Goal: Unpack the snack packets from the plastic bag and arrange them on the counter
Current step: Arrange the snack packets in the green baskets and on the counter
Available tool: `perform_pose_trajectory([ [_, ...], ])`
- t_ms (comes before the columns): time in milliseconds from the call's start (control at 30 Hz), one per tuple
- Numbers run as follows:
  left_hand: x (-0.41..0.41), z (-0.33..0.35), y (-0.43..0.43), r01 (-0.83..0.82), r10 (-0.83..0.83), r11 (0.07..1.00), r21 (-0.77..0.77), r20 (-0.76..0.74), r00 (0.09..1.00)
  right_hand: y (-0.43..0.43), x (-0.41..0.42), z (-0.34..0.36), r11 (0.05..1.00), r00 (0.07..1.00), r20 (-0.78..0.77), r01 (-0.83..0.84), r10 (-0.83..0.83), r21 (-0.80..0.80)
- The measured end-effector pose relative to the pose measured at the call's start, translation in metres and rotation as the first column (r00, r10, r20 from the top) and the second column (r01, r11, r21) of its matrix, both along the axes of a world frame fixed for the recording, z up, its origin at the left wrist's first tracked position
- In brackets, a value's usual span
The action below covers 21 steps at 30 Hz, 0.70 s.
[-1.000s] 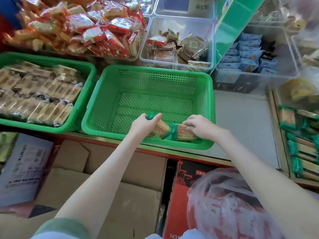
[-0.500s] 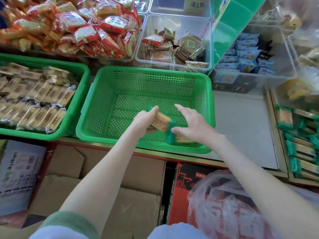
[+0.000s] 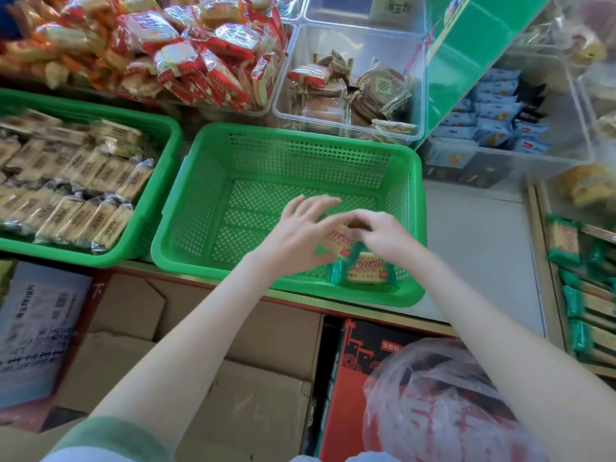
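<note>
My two hands meet over the near right part of an empty green mesh basket on the counter. A green-edged cracker packet is tilted between them. My right hand pinches its upper end with curled fingers. Beside the packet is my left hand, its fingers spread and straight. A second packet of the same kind stands on edge in the basket's near right corner. The clear plastic bag, with red packets showing through it, sits low at the right, below the counter edge.
A green basket full of tan packets is at left. Behind are a heap of red packets and a clear bin of brown snacks. Bare grey counter lies right of the basket. Cardboard boxes stand below.
My left hand has let its fingers open off the tilted packet, and my right hand has moved from the standing packet to pinch the tilted one.
</note>
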State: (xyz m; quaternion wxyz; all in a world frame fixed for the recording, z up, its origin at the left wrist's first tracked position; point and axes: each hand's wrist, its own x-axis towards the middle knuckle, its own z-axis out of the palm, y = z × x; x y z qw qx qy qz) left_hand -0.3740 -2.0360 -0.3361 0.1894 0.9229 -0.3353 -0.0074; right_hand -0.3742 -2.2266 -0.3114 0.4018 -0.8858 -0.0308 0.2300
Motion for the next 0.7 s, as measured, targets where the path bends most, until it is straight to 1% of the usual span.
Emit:
perform_pose_trajectory([
  [33, 0.002, -0.004, 0.004, 0.071, -0.086, 0.991, 0.111, 0.138, 0.987, 0.006, 0.002, -0.002, 1.0, 1.0, 0.02, 0.008, -0.008, 0.015],
  [67, 0.004, -0.006, 0.007, 0.088, -0.124, 0.98, 0.18, 0.201, 0.972, 0.01, 0.004, -0.003, 1.0, 0.999, 0.032, 0.003, -0.004, 0.023],
  [100, 0.006, -0.006, 0.01, 0.061, -0.11, 0.972, 0.226, 0.214, 0.971, 0.013, 0.004, -0.004, 1.0, 0.999, 0.031, -0.022, 0.022, 0.019],
  [133, 0.009, -0.007, 0.013, 0.026, -0.083, 0.963, 0.268, 0.203, 0.976, 0.013, 0.004, -0.005, 0.997, 0.997, 0.013, -0.074, 0.074, -0.014],
  [167, 0.011, -0.006, 0.016, -0.006, -0.047, 0.943, 0.334, 0.152, 0.987, 0.011, 0.003, -0.007, 0.986, 0.989, -0.028, -0.149, 0.147, -0.08],
  [233, 0.015, -0.013, 0.02, -0.043, 0.048, 0.866, 0.498, 0.002, 0.999, 0.002, 0.0, -0.014, 0.909, 0.943, -0.159, -0.327, 0.293, -0.26],
  [267, 0.016, -0.019, 0.02, -0.029, 0.09, 0.842, 0.539, -0.086, 0.992, -0.002, -0.002, -0.017, 0.857, 0.913, -0.228, -0.398, 0.337, -0.326],
  [333, 0.017, -0.032, 0.018, 0.03, 0.153, 0.832, 0.554, -0.281, 0.947, -0.008, -0.004, -0.023, 0.806, 0.874, -0.326, -0.467, 0.36, -0.363],
  [367, 0.016, -0.036, 0.016, 0.068, 0.173, 0.829, 0.555, -0.37, 0.913, -0.008, -0.005, -0.024, 0.799, 0.864, -0.345, -0.482, 0.366, -0.36],
  [433, 0.017, -0.042, 0.011, 0.131, 0.196, 0.821, 0.555, -0.491, 0.849, -0.008, -0.004, -0.024, 0.786, 0.852, -0.357, -0.503, 0.382, -0.359],
  [500, 0.02, -0.041, 0.009, 0.157, 0.219, 0.817, 0.554, -0.552, 0.805, -0.008, -0.003, -0.024, 0.78, 0.85, -0.35, -0.511, 0.395, -0.361],
  [567, 0.02, -0.039, 0.009, 0.148, 0.227, 0.841, 0.52, -0.588, 0.776, -0.01, -0.004, -0.026, 0.776, 0.847, -0.343, -0.518, 0.406, -0.361],
  [633, 0.017, -0.037, 0.01, 0.089, 0.249, 0.884, 0.46, -0.622, 0.743, -0.014, -0.006, -0.027, 0.76, 0.835, -0.342, -0.541, 0.432, -0.36],
  [700, 0.011, -0.03, 0.01, -0.007, 0.269, 0.921, 0.39, -0.621, 0.736, -0.017, -0.008, -0.026, 0.731, 0.825, -0.301, -0.564, 0.479, -0.384],
])
